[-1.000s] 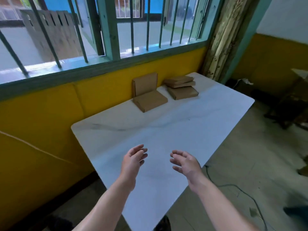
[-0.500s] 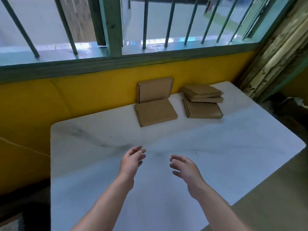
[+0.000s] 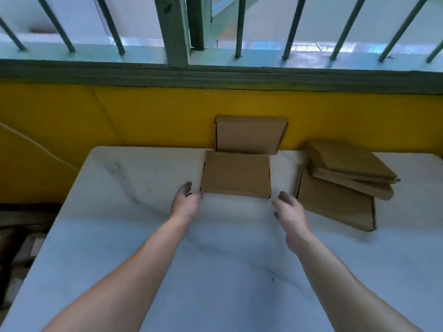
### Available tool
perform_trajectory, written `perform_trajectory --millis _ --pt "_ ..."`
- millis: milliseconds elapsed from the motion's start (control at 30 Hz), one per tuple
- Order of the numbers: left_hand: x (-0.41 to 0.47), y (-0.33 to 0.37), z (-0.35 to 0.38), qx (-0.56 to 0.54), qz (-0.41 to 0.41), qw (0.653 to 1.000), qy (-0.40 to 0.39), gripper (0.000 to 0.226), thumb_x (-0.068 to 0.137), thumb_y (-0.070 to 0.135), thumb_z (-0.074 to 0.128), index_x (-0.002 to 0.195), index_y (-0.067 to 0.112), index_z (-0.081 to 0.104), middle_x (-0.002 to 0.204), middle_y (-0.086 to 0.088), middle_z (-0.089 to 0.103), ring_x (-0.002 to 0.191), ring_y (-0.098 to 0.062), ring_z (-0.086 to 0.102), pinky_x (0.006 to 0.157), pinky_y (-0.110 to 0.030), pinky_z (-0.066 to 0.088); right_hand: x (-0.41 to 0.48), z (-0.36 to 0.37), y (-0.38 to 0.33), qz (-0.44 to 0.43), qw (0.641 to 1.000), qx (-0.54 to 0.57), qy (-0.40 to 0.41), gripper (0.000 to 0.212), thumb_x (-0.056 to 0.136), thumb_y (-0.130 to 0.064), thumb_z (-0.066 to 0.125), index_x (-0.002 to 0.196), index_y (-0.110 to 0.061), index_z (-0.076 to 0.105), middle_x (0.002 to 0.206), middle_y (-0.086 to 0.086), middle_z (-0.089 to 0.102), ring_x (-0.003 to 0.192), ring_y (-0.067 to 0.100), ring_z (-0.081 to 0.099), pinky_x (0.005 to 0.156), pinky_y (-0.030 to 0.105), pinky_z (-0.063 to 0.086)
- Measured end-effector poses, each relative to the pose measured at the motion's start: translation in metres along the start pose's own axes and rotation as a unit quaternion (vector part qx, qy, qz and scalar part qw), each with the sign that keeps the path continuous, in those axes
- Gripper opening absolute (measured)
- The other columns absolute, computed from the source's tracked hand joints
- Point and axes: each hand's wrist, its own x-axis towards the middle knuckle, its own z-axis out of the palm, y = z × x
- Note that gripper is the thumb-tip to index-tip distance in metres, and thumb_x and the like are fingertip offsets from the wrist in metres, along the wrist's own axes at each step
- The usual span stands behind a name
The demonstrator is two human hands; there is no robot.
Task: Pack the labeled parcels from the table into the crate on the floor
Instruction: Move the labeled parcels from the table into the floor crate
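Note:
A flat brown cardboard parcel (image 3: 236, 176) lies on the white marble-look table (image 3: 215, 271) near the wall. A second parcel (image 3: 249, 135) leans upright against the yellow wall right behind it. To the right a stack of parcels (image 3: 347, 168) rests askew on a larger flat parcel (image 3: 335, 207). My left hand (image 3: 185, 202) reaches to the front left corner of the flat parcel, fingers relaxed, at or just short of its edge. My right hand (image 3: 288, 209) hovers by its front right corner, fingers loosely spread, holding nothing. No crate is in view.
A yellow wall (image 3: 143, 116) with a green barred window (image 3: 175, 32) backs the table. Dark clutter (image 3: 16, 248) sits on the floor left of the table. A thin white cable (image 3: 38, 144) runs along the wall.
I have moved closer to the table. Both hands have reached forward and apart, from mid-table to the two front corners of the flat parcel.

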Motion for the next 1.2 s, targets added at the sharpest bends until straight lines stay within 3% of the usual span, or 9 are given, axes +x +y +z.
perform_trajectory --millis 100,167,333,467,600,700,900,1000,1200 --pt "0.005 0.006 0.015 -0.036 -0.032 0.998 0.030 0.056 0.097 0.018 0.052 0.150 0.019 0.038 0.149 -0.008 0.046 0.133 -0.031 0.046 0.108 -0.036 0.039 0.023 -0.003 -0.006 0.012 0.999 -0.037 -0.018 0.051 0.099 -0.023 0.050 0.148 -0.022 0.039 0.147 0.001 0.047 0.120 0.027 0.054 0.099 0.036 0.042" --pt "0.005 0.006 0.022 -0.034 -0.043 0.998 0.029 0.055 0.095 0.017 0.053 0.148 0.013 0.040 0.146 -0.012 0.049 0.129 -0.034 0.050 0.108 -0.046 0.042 0.029 -0.002 -0.009 0.029 0.998 -0.041 -0.030 0.049 0.098 -0.024 0.050 0.147 -0.023 0.042 0.146 0.002 0.048 0.123 0.030 0.053 0.102 0.038 0.043" --pt "-0.003 0.008 0.031 -0.028 -0.037 0.999 0.008 0.055 0.097 0.016 0.054 0.149 0.012 0.039 0.142 -0.009 0.053 0.122 -0.026 0.055 0.094 -0.027 0.042 0.028 -0.002 -0.014 0.034 0.997 -0.046 -0.058 0.043 0.096 -0.021 0.055 0.138 -0.018 0.052 0.108 0.001 0.063 0.101 0.025 0.058 0.105 0.045 0.045" --pt "-0.015 0.004 0.026 -0.008 -0.024 0.999 0.026 0.052 0.100 0.024 0.051 0.149 0.010 0.039 0.146 -0.008 0.050 0.132 -0.025 0.048 0.111 -0.034 0.037 0.010 -0.008 -0.011 0.017 0.996 -0.043 -0.070 0.044 0.095 -0.014 0.054 0.139 -0.013 0.052 0.122 0.003 0.060 0.113 0.024 0.056 0.107 0.043 0.042" --pt "-0.031 -0.008 0.009 -0.024 0.002 0.997 0.075 0.026 0.101 0.026 0.051 0.119 0.011 0.063 0.114 -0.008 0.065 0.109 -0.023 0.058 0.093 -0.034 0.045 -0.016 -0.015 0.002 0.017 0.997 -0.026 -0.064 0.042 0.096 -0.012 0.054 0.138 -0.011 0.054 0.134 0.004 0.059 0.122 0.025 0.055 0.109 0.042 0.041" --pt "-0.047 -0.019 -0.008 -0.048 0.014 0.993 0.103 0.010 0.098 0.023 0.058 0.100 0.014 0.060 0.106 -0.008 0.065 0.099 -0.024 0.059 0.090 -0.034 0.046 -0.046 -0.015 0.015 0.007 0.998 0.011 -0.057 0.037 0.095 -0.008 0.054 0.131 -0.011 0.060 0.125 0.004 0.064 0.112 0.023 0.060 0.105 0.041 0.045" --pt "-0.075 -0.027 -0.045 -0.070 0.062 0.996 0.006 0.045 0.096 -0.001 0.055 0.140 0.006 0.050 0.125 -0.005 0.060 0.116 -0.021 0.056 0.109 -0.035 0.040 -0.095 -0.011 0.021 -0.006 0.995 0.092 -0.025 0.020 0.094 -0.006 0.054 0.098 -0.019 0.068 0.105 0.003 0.068 0.104 0.021 0.062 0.096 0.036 0.048" --pt "-0.090 -0.028 -0.064 -0.111 0.096 0.989 -0.027 0.040 0.093 -0.003 0.060 0.132 0.007 0.057 0.121 -0.010 0.066 0.109 -0.020 0.060 0.101 -0.031 0.045 -0.111 -0.009 0.019 -0.005 0.993 0.118 -0.012 0.020 0.096 -0.011 0.053 0.108 -0.013 0.069 0.109 0.005 0.068 0.105 0.020 0.061 0.089 0.034 0.050" --pt "-0.113 -0.031 -0.086 -0.195 0.121 0.972 -0.045 0.039 0.094 -0.011 0.051 0.126 0.009 0.057 0.111 -0.008 0.066 0.095 -0.014 0.062 0.069 -0.010 0.051 -0.134 -0.004 0.012 0.019 0.979 0.204 -0.022 0.019 0.099 -0.024 0.052 0.096 -0.014 0.068 0.108 0.003 0.070 0.098 0.017 0.066 0.080 0.030 0.052"
